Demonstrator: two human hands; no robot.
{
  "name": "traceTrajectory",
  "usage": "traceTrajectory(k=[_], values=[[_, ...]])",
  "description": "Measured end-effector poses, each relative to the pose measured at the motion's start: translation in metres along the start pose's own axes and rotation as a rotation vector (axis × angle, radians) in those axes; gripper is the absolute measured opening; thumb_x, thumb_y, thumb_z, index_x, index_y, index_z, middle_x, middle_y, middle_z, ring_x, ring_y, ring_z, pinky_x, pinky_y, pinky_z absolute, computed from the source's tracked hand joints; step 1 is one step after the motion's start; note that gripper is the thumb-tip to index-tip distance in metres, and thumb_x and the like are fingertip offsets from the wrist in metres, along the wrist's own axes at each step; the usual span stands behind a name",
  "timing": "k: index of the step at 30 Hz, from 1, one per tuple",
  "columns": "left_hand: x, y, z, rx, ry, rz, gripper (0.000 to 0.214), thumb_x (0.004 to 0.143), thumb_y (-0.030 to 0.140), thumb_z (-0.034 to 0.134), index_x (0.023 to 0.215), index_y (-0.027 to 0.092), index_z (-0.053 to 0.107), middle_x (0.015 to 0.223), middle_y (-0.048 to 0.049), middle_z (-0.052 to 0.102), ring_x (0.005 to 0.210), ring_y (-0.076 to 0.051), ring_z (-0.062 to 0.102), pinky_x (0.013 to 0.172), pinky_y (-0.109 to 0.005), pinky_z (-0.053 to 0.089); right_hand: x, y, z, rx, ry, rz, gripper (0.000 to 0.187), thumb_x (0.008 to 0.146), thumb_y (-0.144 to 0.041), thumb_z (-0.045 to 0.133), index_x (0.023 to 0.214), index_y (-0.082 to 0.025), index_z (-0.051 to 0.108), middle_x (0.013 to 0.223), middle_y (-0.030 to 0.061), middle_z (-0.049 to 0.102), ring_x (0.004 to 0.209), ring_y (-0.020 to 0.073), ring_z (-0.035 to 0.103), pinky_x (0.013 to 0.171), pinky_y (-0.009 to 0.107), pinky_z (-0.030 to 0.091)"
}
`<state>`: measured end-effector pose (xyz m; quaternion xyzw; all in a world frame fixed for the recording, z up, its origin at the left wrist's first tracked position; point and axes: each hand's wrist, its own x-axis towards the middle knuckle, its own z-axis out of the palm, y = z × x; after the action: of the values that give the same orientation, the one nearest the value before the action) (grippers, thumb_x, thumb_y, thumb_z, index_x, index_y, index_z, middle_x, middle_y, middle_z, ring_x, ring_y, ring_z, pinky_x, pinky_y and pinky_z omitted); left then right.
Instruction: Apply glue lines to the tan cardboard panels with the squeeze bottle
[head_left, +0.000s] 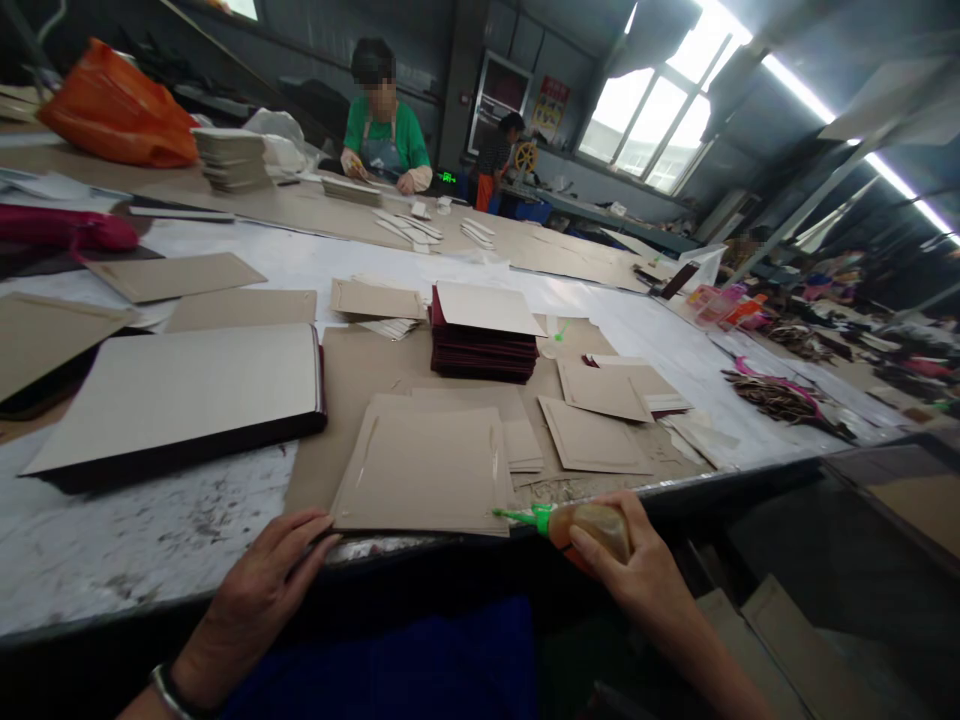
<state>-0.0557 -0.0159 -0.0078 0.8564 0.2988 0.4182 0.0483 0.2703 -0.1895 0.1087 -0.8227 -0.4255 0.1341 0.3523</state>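
My right hand grips a small glue bottle with a green nozzle, its tip touching the near right corner of a stack of brown cardboard pieces at the table's front edge. My left hand rests with its fingertips against the near left corner of that stack, fingers spread and holding nothing. Behind the stack lies a pile of dark red covers with one card on top.
A large flat board on a dark cover lies to the left. Loose cardboard pieces sit right of the stack. A person in a green shirt works at the far side. An orange bag is at far left.
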Motion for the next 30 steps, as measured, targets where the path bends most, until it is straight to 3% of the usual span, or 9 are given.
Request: traceTrajectory(k=[5, 12, 15, 19, 22, 27, 30], values=[[0.003, 0.004, 0.000, 0.001, -0.016, -0.018, 0.026, 0.093, 0.039, 0.048, 0.106, 0.020, 0.059, 0.101, -0.0046, 0.063, 0.090, -0.017, 0.065, 0.090, -0.030, 0.053, -0.008, 0.002, 0.011, 0.099, -0.046, 0.048, 0.033, 0.073, -0.050, 0.063, 0.090, -0.024, 0.051, 0.074, -0.0009, 0.062, 0.065, 0.0217, 0.062, 0.062, 0.033, 0.050], [0.006, 0.011, -0.001, -0.020, 0.011, -0.076, 0.024, 0.093, 0.038, 0.049, 0.102, 0.019, 0.061, 0.098, -0.0048, 0.064, 0.090, -0.017, 0.065, 0.089, -0.031, 0.053, -0.014, -0.025, 0.064, 0.340, -0.044, -0.017, 0.031, 0.075, -0.045, 0.066, 0.092, -0.022, 0.052, 0.074, -0.0012, 0.060, 0.066, 0.0190, 0.059, 0.062, 0.030, 0.048], [0.008, 0.013, -0.003, -0.037, -0.008, -0.133, 0.025, 0.093, 0.039, 0.047, 0.102, 0.020, 0.062, 0.098, -0.0048, 0.065, 0.091, -0.018, 0.065, 0.088, -0.031, 0.053, -0.010, -0.023, 0.075, 0.599, 0.083, 0.094, 0.040, 0.076, -0.053, 0.066, 0.097, -0.022, 0.050, 0.079, -0.0004, 0.062, 0.069, 0.0192, 0.061, 0.064, 0.031, 0.050], [0.008, 0.013, 0.002, -0.035, -0.029, -0.203, 0.030, 0.094, 0.039, 0.043, 0.108, 0.019, 0.062, 0.102, -0.0063, 0.065, 0.095, -0.020, 0.064, 0.090, -0.034, 0.052, -0.007, -0.007, 0.076, 0.827, 0.350, 0.254, 0.052, 0.071, -0.058, 0.069, 0.102, -0.023, 0.046, 0.087, 0.0013, 0.062, 0.077, 0.0214, 0.064, 0.065, 0.032, 0.053], [0.004, 0.015, 0.011, -0.025, 0.014, -0.246, 0.034, 0.094, 0.037, 0.040, 0.110, 0.017, 0.062, 0.103, -0.0082, 0.066, 0.097, -0.021, 0.063, 0.091, -0.035, 0.052, -0.011, 0.004, 0.084, 0.873, 0.360, 0.302, 0.053, 0.071, -0.057, 0.070, 0.104, -0.024, 0.046, 0.089, 0.0015, 0.063, 0.079, 0.0221, 0.065, 0.065, 0.032, 0.054], [-0.001, 0.031, 0.020, -0.140, 0.031, -0.419, 0.034, 0.090, 0.032, 0.043, 0.109, 0.017, 0.066, 0.105, -0.0102, 0.066, 0.100, -0.022, 0.062, 0.091, -0.035, 0.053, -0.019, 0.019, 0.110, 0.865, 0.303, 0.319, 0.052, 0.075, -0.054, 0.069, 0.111, -0.024, 0.046, 0.096, 0.0053, 0.066, 0.088, 0.0279, 0.067, 0.067, 0.037, 0.057], [0.004, 0.040, 0.017, -0.342, 0.057, -0.647, 0.032, 0.082, 0.033, 0.049, 0.103, 0.019, 0.070, 0.106, -0.0100, 0.066, 0.102, -0.024, 0.061, 0.094, -0.039, 0.050, -0.018, 0.022, 0.118, 0.870, 0.350, 0.315, 0.047, 0.078, -0.051, 0.068, 0.110, -0.025, 0.047, 0.101, 0.0066, 0.067, 0.092, 0.0301, 0.067, 0.069, 0.038, 0.058]])
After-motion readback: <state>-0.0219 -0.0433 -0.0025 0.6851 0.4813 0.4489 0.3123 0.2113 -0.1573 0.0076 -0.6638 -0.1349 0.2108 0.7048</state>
